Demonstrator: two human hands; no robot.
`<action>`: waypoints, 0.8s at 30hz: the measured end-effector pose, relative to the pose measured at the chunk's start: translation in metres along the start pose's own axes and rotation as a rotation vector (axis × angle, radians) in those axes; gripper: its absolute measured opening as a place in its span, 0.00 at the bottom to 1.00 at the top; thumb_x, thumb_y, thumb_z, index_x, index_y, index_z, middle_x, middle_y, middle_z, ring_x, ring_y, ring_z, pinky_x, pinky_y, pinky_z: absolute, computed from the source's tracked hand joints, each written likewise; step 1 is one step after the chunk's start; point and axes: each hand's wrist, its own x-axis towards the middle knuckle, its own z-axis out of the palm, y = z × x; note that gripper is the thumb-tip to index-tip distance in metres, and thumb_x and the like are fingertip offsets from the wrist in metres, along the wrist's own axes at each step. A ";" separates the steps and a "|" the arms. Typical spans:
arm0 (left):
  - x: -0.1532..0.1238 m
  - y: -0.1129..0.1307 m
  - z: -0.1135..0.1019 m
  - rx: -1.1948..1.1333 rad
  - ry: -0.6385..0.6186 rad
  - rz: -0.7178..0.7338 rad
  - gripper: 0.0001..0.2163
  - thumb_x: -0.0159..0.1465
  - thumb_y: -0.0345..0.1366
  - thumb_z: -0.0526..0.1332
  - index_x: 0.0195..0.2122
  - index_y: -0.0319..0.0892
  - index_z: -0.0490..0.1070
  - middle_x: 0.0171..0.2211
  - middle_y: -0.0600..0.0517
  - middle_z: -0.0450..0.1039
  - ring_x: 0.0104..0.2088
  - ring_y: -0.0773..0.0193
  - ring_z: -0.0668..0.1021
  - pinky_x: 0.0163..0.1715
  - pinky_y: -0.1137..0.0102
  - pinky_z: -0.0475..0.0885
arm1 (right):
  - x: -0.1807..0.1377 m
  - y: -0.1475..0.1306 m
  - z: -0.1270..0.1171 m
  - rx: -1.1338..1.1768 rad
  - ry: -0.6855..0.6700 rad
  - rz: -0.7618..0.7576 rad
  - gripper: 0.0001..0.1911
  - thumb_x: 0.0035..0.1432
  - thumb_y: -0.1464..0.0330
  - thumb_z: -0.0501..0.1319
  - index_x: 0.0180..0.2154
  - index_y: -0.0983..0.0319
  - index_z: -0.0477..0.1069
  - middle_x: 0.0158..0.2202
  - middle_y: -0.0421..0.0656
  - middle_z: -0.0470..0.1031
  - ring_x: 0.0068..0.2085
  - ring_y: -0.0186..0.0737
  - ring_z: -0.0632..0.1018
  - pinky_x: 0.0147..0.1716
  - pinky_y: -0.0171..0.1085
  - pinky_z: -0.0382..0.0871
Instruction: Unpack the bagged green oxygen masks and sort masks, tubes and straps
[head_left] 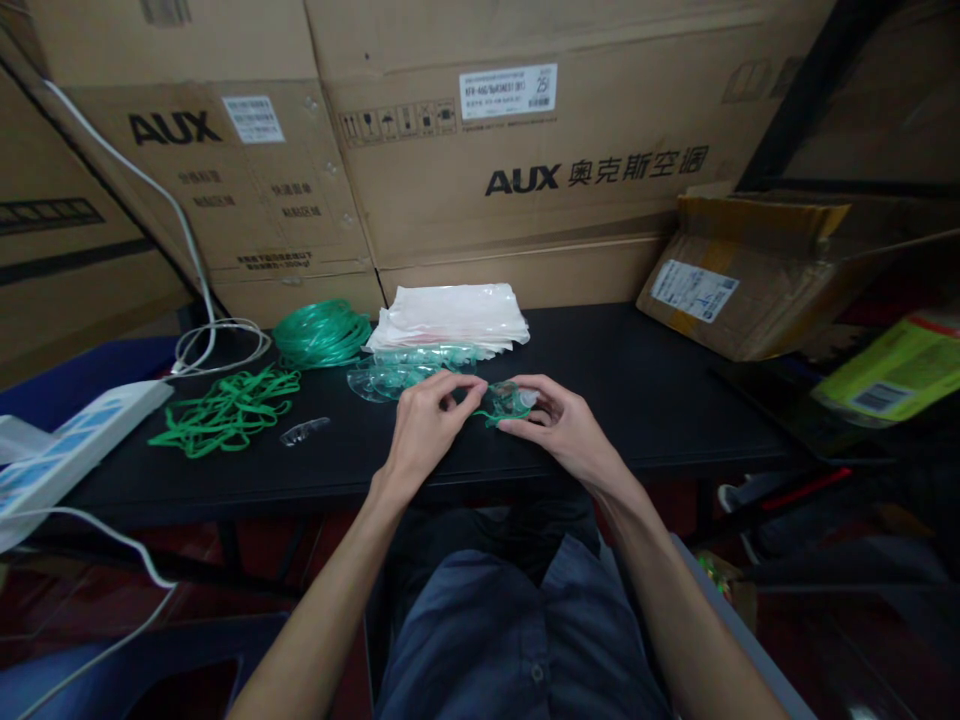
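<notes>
Both hands meet over the front of a black table [637, 390]. My right hand [559, 425] grips a clear green plastic mask [508, 400] with a white port. My left hand [427, 420] pinches a green elastic strap at the mask's left side. Just behind the hands lie more clear green masks [390, 378]. A stack of flat plastic bags [454, 315] sits behind those.
Loose green elastic straps [225, 410] and a coil of green tubing [322, 333] lie at the left, with a small clear plastic piece [304, 431]. A white power strip [67, 450] and cables sit far left. Cardboard boxes [525, 150] wall the back; a parcel [720, 290] leans at right.
</notes>
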 end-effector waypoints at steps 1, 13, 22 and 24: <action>0.000 0.000 0.000 -0.001 -0.006 0.004 0.08 0.68 0.40 0.63 0.40 0.44 0.82 0.37 0.52 0.82 0.27 0.66 0.76 0.33 0.71 0.70 | 0.000 0.000 0.000 -0.043 0.009 -0.028 0.22 0.48 0.67 0.75 0.46 0.56 0.75 0.46 0.41 0.79 0.46 0.43 0.79 0.42 0.38 0.74; -0.002 0.000 -0.002 -0.112 -0.101 -0.051 0.12 0.69 0.42 0.63 0.48 0.47 0.83 0.34 0.53 0.84 0.29 0.62 0.81 0.37 0.69 0.75 | -0.004 0.001 0.003 -0.103 0.007 -0.074 0.21 0.52 0.69 0.71 0.48 0.55 0.75 0.50 0.42 0.76 0.43 0.40 0.79 0.44 0.38 0.75; -0.001 -0.003 -0.002 -0.265 -0.164 -0.177 0.16 0.69 0.48 0.62 0.51 0.47 0.81 0.19 0.57 0.72 0.21 0.67 0.73 0.28 0.73 0.68 | -0.009 -0.011 0.002 -0.070 -0.005 -0.081 0.20 0.56 0.74 0.59 0.50 0.57 0.76 0.50 0.42 0.80 0.50 0.43 0.81 0.52 0.41 0.74; -0.001 -0.003 -0.002 -0.275 -0.175 -0.176 0.16 0.68 0.47 0.62 0.50 0.47 0.81 0.19 0.57 0.71 0.20 0.67 0.72 0.27 0.73 0.68 | -0.010 -0.015 0.001 -0.112 -0.002 -0.087 0.19 0.57 0.73 0.59 0.50 0.57 0.77 0.51 0.42 0.80 0.51 0.44 0.80 0.52 0.41 0.74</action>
